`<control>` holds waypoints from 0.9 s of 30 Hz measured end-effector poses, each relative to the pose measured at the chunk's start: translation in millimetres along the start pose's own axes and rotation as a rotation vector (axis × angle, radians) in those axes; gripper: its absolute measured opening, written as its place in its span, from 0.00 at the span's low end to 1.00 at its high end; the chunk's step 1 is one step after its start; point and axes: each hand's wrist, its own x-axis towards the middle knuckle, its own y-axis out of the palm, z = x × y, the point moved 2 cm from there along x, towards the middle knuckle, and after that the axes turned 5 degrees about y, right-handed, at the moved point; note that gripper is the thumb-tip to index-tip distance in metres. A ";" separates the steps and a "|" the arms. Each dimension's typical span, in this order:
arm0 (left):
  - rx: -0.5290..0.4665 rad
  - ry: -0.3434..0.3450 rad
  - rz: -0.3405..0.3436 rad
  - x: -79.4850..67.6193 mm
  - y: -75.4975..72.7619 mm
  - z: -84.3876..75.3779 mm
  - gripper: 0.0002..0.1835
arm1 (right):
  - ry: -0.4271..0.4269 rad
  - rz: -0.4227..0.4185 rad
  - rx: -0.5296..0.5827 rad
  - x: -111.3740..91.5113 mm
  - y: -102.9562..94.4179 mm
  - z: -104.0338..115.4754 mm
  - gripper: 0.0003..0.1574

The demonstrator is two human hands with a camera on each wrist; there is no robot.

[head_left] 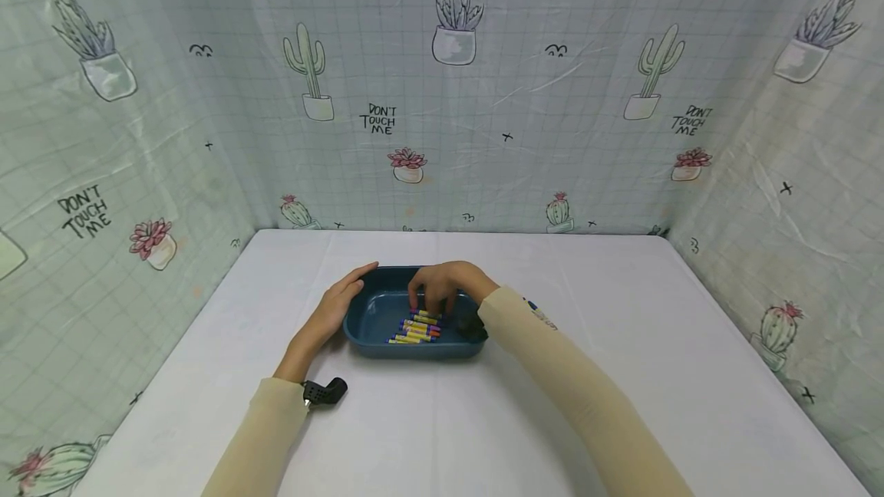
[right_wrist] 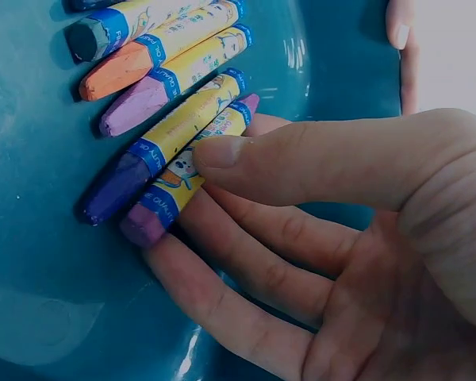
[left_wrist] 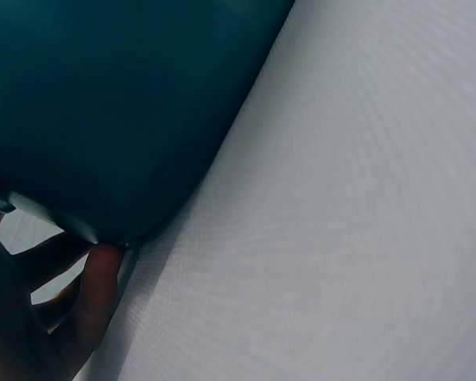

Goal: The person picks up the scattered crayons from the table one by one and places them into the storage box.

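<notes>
A dark blue tray (head_left: 414,353) stands on the white table, with several oil pastels (head_left: 417,328) laid side by side in it. My right hand (head_left: 442,284) reaches down inside the tray. In the right wrist view it pinches a purple oil pastel (right_wrist: 147,222) between thumb and fingers. Right beside that one lies a dark blue-violet oil pastel (right_wrist: 119,186), followed by a pink one, an orange one and a dark green one. At the tray's left end my left hand (head_left: 334,307) holds the rim, thumb on top and fingers along the outer wall.
Something small and blue (head_left: 530,304) shows beside the right sleeve, mostly hidden. A black wrist camera (head_left: 324,391) sticks out from the left wrist. Patterned cloth walls (head_left: 442,198) enclose the white table (head_left: 387,436) at the back and both sides.
</notes>
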 end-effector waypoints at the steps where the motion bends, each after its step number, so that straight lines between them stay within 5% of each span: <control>1: 0.002 0.000 0.000 -0.2 -0.1 -0.3 0.25 | 0.000 0.002 0.000 0.2 0.2 0.1 0.24; 27: -0.011 0.000 -0.003 -1.4 -1.4 -1.9 0.25 | -0.003 0.014 0.023 2.0 2.7 0.4 0.18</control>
